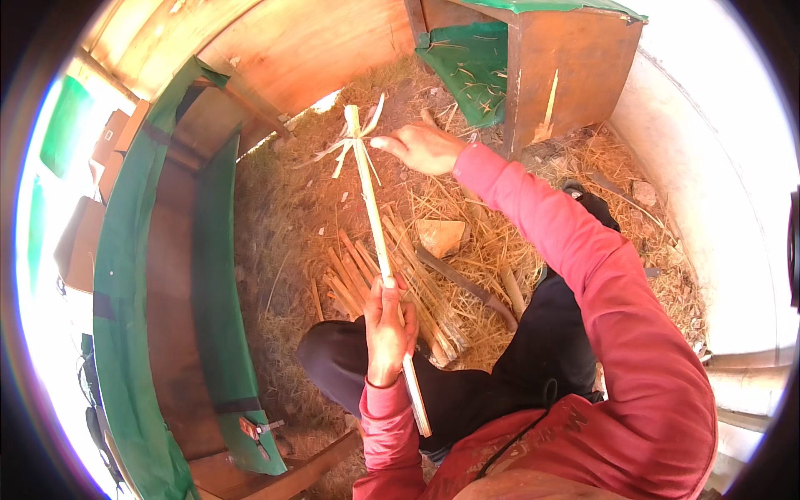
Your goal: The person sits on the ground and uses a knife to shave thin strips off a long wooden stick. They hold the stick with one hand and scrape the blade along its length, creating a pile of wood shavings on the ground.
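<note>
A long, pale wooden stick (373,208) slants up across the middle of the view. My left hand (387,325) is closed around its lower part, and its end runs down over my forearm. Near its upper end, thin pale strips (346,148) splay out to several sides; whether they are tied on or peeled from the stick I cannot tell. My right hand (423,148) is beside these strips, its thumb pointing at the stick and its other fingers curled. What those fingers hold, if anything, is hidden. Below lies a pile of split wooden sticks (408,283) by my dark-trousered legs.
Straw and shavings (492,242) cover the ground, with a pale stone (442,237) and a dark bent branch (471,287). A green-lined wooden box (575,71) stands at the far right. On the left is a green-covered bench (129,275) with a small red-handled tool (250,429).
</note>
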`<state>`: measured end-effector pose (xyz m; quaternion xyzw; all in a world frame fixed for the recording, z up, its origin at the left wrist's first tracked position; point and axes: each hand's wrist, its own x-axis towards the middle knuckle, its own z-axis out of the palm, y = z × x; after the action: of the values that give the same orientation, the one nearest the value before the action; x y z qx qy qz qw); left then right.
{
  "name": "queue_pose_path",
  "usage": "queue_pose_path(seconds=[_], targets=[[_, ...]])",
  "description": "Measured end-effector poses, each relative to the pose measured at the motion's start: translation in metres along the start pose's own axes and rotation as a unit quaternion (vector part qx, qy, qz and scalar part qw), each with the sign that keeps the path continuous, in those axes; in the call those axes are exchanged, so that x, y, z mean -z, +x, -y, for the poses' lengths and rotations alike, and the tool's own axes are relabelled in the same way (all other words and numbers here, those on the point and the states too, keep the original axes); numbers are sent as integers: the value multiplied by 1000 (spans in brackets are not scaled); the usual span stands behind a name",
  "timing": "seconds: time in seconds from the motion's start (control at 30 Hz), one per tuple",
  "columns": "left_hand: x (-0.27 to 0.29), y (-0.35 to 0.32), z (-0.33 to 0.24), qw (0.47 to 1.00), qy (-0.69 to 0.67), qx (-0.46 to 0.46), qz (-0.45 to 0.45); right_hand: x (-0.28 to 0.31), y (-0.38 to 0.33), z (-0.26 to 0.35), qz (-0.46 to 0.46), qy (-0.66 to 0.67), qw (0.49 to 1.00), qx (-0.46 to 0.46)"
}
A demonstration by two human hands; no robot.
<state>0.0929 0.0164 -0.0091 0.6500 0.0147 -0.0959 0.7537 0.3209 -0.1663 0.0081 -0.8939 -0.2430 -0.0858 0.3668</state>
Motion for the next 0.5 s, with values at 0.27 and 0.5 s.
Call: queue_pose_path(seconds=[0.27, 0.5], targets=[[7, -4, -6, 999, -47, -18, 8, 26, -15, 17, -33, -40, 996, 73], [-2, -3, 1, 999, -29, -10, 29, 12, -23, 19, -224, -232, 940, 112]])
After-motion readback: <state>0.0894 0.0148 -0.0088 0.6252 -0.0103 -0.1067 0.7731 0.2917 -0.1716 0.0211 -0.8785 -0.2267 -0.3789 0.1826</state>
